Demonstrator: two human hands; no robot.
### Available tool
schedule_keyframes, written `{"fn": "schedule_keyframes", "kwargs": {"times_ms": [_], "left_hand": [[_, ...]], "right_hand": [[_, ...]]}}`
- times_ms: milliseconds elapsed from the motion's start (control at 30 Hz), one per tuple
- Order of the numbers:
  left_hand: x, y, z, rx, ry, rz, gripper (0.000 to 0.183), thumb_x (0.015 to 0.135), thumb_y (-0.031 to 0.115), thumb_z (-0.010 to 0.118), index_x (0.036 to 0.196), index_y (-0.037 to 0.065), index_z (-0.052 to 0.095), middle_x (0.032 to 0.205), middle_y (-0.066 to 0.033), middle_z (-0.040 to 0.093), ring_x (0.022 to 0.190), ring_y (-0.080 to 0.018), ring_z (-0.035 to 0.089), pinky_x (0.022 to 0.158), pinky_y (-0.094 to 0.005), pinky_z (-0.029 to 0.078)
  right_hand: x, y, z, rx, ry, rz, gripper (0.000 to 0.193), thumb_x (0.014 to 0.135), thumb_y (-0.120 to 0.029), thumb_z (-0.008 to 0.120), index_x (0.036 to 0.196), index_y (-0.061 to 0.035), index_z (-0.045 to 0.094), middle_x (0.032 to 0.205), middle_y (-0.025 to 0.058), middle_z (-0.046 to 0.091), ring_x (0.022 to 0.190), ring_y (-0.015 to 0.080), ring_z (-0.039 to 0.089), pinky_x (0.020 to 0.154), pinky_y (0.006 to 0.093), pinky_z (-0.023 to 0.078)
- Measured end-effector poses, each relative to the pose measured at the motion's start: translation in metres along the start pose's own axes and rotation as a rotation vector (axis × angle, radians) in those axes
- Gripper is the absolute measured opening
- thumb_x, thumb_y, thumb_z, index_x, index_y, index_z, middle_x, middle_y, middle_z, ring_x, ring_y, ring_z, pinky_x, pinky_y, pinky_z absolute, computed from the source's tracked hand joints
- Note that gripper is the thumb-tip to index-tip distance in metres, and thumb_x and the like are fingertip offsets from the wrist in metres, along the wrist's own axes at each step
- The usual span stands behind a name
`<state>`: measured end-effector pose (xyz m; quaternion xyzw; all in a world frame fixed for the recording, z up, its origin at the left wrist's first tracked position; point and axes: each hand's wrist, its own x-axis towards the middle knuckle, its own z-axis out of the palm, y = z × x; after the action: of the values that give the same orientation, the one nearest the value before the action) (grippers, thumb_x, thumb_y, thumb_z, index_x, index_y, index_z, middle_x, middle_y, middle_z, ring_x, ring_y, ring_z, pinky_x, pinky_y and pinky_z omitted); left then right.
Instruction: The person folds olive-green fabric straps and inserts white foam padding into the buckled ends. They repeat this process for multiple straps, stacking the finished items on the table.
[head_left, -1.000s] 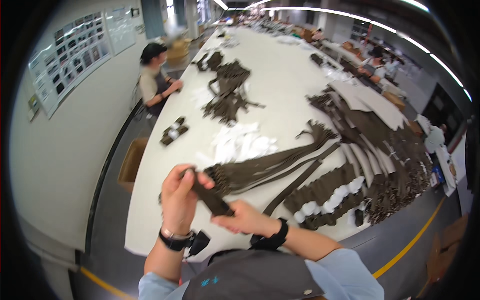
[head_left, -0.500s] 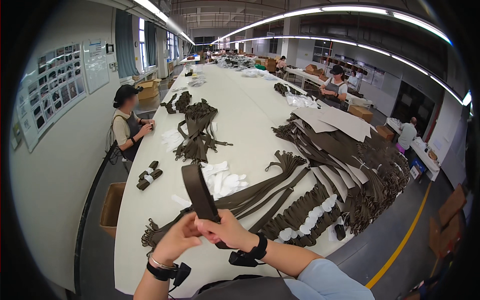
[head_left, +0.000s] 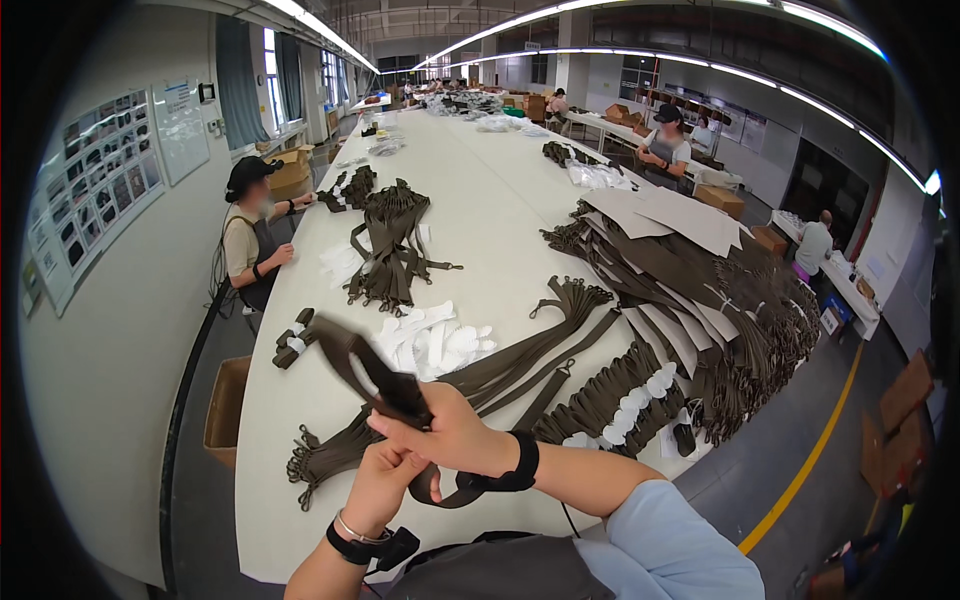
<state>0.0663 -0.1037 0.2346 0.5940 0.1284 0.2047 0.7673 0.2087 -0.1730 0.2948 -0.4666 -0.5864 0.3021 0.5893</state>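
My right hand is closed round a folded dark brown webbing strap, whose looped upper part tilts up and to the left, slightly blurred. My left hand is just below, fingers pinched at the lower loop of the same strap and touching the right hand. Its fingertips are partly hidden. Beneath my hands, a bundle of long straps with metal clips lies across the table. White paper bands are piled beyond them.
Banded straps lie in a row to the right, near a large heap of straps with grey sheets. Another strap bundle lies farther off. A co-worker stands at the left edge, above a cardboard box.
The strap loop has tipped left and down from nearly upright. My left hand has moved lower, its fingers closing at the strap. The co-worker at left has reached out along the table.
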Motion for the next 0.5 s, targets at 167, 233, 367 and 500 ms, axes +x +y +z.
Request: {"fn": "schedule_keyframes", "kwargs": {"times_ms": [167, 233, 367, 500], "left_hand": [[-0.004, 0.012, -0.022, -0.127, -0.113, 0.071, 0.039, 0.098, 0.034, 0.052, 0.099, -0.004, 0.062, 0.068, -0.0143, 0.063, 0.049, -0.0241, 0.06, 0.043, -0.0314, 0.048], [-0.016, 0.025, -0.032, -0.274, -0.269, 0.086, 0.042, 0.096, 0.036, 0.061, 0.107, -0.004, 0.062, 0.073, -0.016, 0.063, 0.059, -0.0273, 0.064, 0.052, -0.0343, 0.051], [-0.031, 0.058, -0.026, -0.638, -0.388, -0.214, 0.053, 0.095, 0.039, 0.06, 0.114, -0.011, 0.054, 0.081, -0.0185, 0.064, 0.062, -0.0284, 0.066, 0.055, -0.034, 0.051], [-0.044, 0.068, -0.042, -0.298, -0.443, -0.301, 0.038, 0.095, 0.015, 0.05, 0.118, -0.014, 0.045, 0.084, -0.0241, 0.062, 0.059, -0.0314, 0.065, 0.05, -0.0362, 0.052]], "right_hand": [[0.013, -0.014, -0.01, -0.65, -0.323, -0.574, 0.033, 0.077, -0.013, 0.074, 0.1, 0.0006, 0.054, 0.088, 0.0131, 0.056, 0.074, 0.0313, 0.064, 0.065, 0.0384, 0.053], [0.015, -0.017, -0.017, -0.814, -0.389, -0.644, 0.033, 0.077, -0.02, 0.074, 0.091, 0.0002, 0.052, 0.083, 0.0128, 0.053, 0.07, 0.0312, 0.063, 0.061, 0.0379, 0.053], [0.014, -0.017, -0.03, -0.922, -0.452, -0.61, 0.044, 0.072, -0.031, 0.079, 0.09, -0.0013, 0.052, 0.081, 0.0111, 0.049, 0.067, 0.0294, 0.06, 0.057, 0.037, 0.052], [0.012, -0.024, -0.041, -1.049, -0.592, -0.642, 0.043, 0.072, -0.035, 0.076, 0.085, -0.0019, 0.052, 0.08, 0.0091, 0.048, 0.066, 0.0248, 0.058, 0.053, 0.0337, 0.051]]}}
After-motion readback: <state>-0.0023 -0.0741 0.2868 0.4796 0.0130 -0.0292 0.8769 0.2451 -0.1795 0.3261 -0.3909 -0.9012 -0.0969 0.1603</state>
